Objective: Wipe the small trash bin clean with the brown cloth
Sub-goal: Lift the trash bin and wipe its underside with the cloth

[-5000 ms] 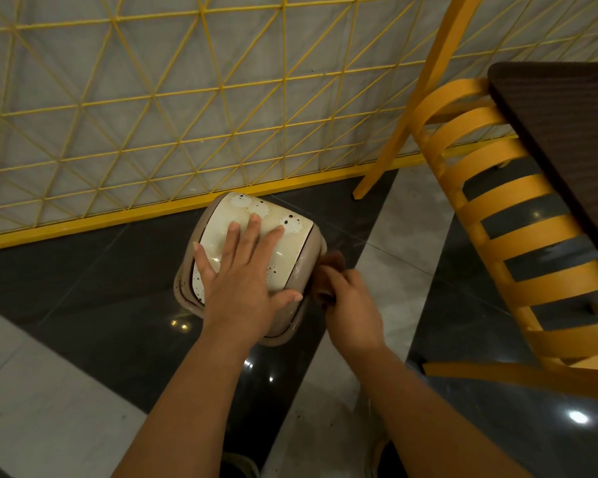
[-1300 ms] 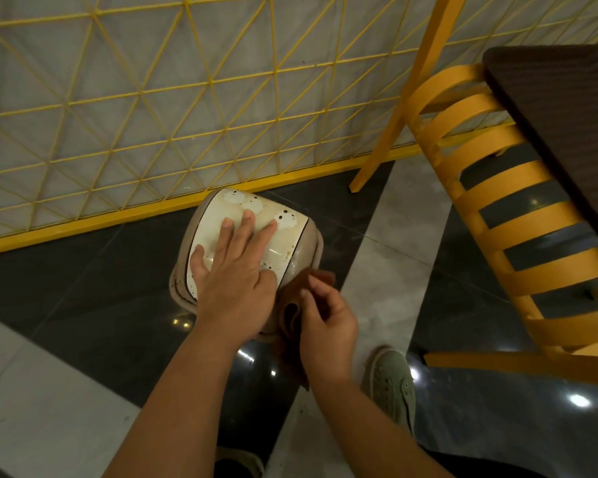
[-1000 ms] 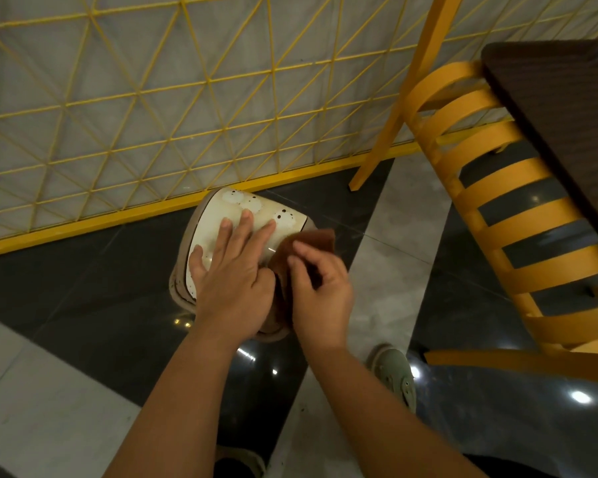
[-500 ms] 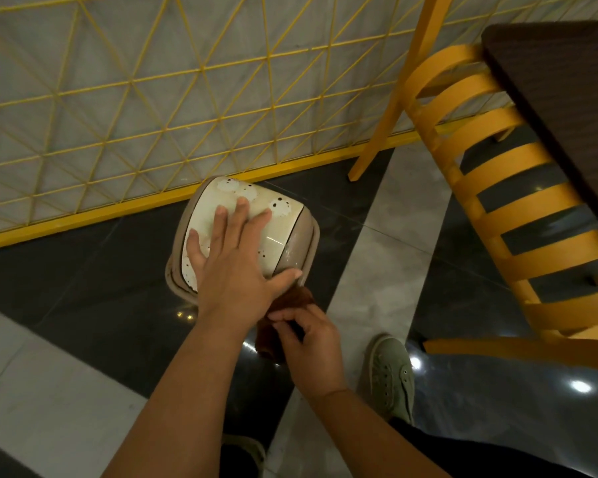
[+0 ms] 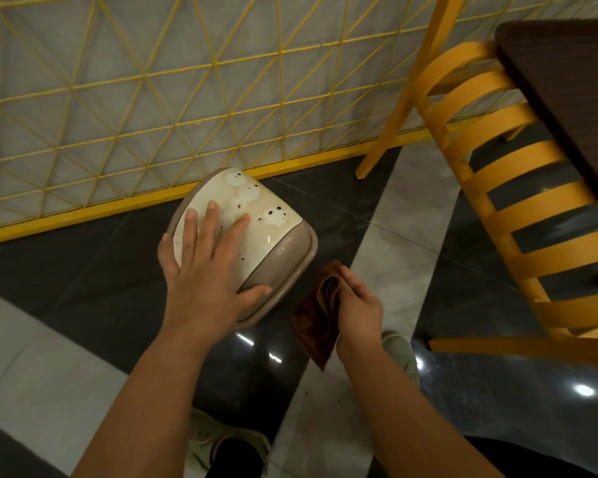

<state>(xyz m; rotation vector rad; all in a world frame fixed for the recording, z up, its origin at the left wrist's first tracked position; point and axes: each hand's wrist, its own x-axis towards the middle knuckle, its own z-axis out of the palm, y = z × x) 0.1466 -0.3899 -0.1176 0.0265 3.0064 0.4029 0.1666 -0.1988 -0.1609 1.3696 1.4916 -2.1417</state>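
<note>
While the left hand lies flat on the bin, the right hand pinches the cloth (folded)

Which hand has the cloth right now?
The right hand holds the folded brown cloth, clear of the bin. The left hand lies flat on the small trash bin.

We see the small bin with a cream lid marked by white blotches and dark brown specks, set in a beige-taupe rim. Just right of the bin hangs the rust-brown cloth. Behind the bin, the wall is pale grey under a bright yellow lattice of triangles with a solid yellow base rail. Under the bin, the floor alternates glossy black and light grey bands. Right of the bin, the chair has orange-yellow slats beside a dark brown table.
</note>
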